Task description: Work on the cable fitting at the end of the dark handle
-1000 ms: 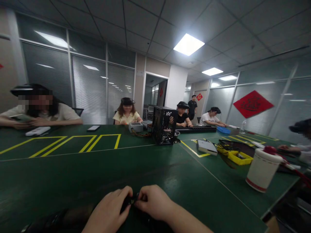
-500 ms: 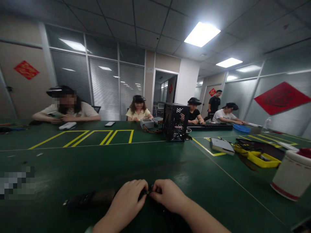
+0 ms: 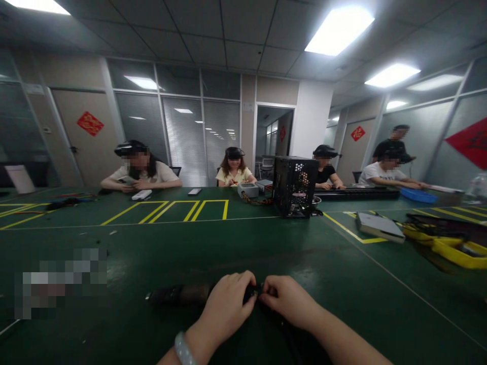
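Observation:
A dark rod-shaped tool (image 3: 186, 294) lies across the green table in front of me, brownish along its middle, with a small silver tip pointing left. Around its right end my left hand (image 3: 230, 299) is closed, thumb and fingers pinching close to a small dark part. Right beside it, my right hand (image 3: 289, 299) is closed in a pinch at that same end. What its fingertips hold is too small and dark to make out. Below the right hand runs what looks like a dark cord (image 3: 287, 329), mostly lost in shadow.
On the green table (image 3: 152, 258) stand a black computer case (image 3: 294, 187), a grey power supply unit (image 3: 248, 190), a flat silver box (image 3: 380, 226) and yellow trays (image 3: 460, 253). Several people sit along the far side. A pixelated patch covers something at left.
My view has turned left, so the scene sits further right in the picture. Both hands keep their pinch at the tool's right end.

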### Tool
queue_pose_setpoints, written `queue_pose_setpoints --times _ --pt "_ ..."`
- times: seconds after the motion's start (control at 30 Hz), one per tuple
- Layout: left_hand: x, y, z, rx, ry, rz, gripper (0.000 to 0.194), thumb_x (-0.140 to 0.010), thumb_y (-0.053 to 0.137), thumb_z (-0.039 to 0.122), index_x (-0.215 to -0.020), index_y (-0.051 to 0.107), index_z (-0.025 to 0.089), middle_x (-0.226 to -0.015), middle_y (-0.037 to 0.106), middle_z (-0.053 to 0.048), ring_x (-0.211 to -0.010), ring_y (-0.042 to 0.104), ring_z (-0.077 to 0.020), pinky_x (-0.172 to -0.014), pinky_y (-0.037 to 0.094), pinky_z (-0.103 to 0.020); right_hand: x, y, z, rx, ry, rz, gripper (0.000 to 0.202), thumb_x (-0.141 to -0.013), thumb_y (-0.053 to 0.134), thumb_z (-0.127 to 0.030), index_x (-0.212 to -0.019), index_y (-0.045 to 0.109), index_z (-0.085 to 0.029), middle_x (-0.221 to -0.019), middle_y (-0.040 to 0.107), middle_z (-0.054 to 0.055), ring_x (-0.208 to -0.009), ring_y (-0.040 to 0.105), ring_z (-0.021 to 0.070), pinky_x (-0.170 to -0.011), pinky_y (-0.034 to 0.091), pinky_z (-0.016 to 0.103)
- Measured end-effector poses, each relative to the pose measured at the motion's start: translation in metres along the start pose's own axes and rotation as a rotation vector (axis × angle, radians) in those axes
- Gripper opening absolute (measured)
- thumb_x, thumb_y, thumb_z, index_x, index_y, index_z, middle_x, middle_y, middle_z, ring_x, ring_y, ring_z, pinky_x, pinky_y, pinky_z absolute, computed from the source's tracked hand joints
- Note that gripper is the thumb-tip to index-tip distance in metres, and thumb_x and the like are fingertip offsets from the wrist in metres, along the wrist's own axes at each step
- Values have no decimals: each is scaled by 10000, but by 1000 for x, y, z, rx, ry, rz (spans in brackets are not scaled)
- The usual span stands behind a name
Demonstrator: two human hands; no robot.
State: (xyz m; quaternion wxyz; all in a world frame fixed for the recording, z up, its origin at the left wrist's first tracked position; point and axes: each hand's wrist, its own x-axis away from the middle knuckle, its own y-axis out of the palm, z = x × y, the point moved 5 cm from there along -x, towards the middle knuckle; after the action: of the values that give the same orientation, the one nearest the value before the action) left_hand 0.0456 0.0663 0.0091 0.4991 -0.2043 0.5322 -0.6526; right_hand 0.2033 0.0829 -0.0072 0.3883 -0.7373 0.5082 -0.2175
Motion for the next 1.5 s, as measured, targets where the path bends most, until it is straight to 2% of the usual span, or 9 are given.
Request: queue_pose_setpoints --times 0.17,0.37,0.53,0.67,0.87,1.0,1.17,1.3,1.5 --pt "0 -2 4 -11 14 -29 124 -832 532 208 -947 568 239 -944 607 -6 -900 542 -194 -793 375 -325 0 1 1 2 17 -10 117 -841 598 -293 -831 655 -191 -723 662 -11 -628 566 117 -532 309 206" --pt "-1 -3 4 -23 -34 -52 206 -829 559 248 -1034 553 240 -993 607 -21 -937 549 -209 -817 387 -334 0 2 3 -8 11 1 109 -833 606 -293 -819 660 -200 -723 665 -13 -631 565 120 -528 304 206" --pt "0 -4 6 -42 -4 -55 132 -834 544 207 -961 559 239 -958 605 -4 -907 549 -191 -800 391 -328 -1 2 3 -16 15 -9 111 -835 603 -294 -833 660 -199 -723 664 -14 -629 569 119 -528 308 205" --pt "-1 -3 5 -48 -22 -70 142 -856 533 246 -995 560 233 -983 609 -19 -920 555 -197 -817 395 -331 1 0 3 -13 20 -16 117 -836 605 -301 -847 666 -202 -736 669 -14 -635 574 117 -537 317 206" --pt "-2 -1 4 -38 -1 -63 170 -825 536 182 -980 559 246 -983 608 1 -927 553 -187 -812 387 -318 1 0 2 -11 6 -9 112 -830 608 -298 -834 667 -203 -725 668 -19 -622 568 114 -524 312 205" --pt "-2 -1 5 -62 7 -69 130 -855 511 218 -970 569 235 -975 613 -18 -928 552 -199 -819 386 -327 0 0 2 6 8 -10 118 -829 609 -300 -849 672 -202 -734 675 -11 -633 574 121 -529 314 207" --pt "-2 -1 3 -30 -13 -50 208 -834 527 216 -1038 554 249 -1002 612 -19 -936 552 -205 -830 383 -334 1 -1 2 1 18 -10 116 -828 610 -302 -846 674 -206 -738 674 -10 -640 574 124 -525 308 207" --pt "-1 0 2 -17 0 -40 196 -805 508 159 -977 554 244 -961 611 -13 -915 549 -198 -821 373 -325 2 -1 1 -4 14 -3 110 -826 610 -302 -835 671 -210 -727 675 -21 -626 571 117 -526 312 209" --pt "-1 -1 3 -10 6 -28 163 -811 513 164 -945 556 247 -938 609 2 -891 547 -189 -801 372 -320 2 0 1 -33 -3 -3 105 -825 607 -293 -839 665 -207 -722 674 -21 -617 574 113 -522 320 204"
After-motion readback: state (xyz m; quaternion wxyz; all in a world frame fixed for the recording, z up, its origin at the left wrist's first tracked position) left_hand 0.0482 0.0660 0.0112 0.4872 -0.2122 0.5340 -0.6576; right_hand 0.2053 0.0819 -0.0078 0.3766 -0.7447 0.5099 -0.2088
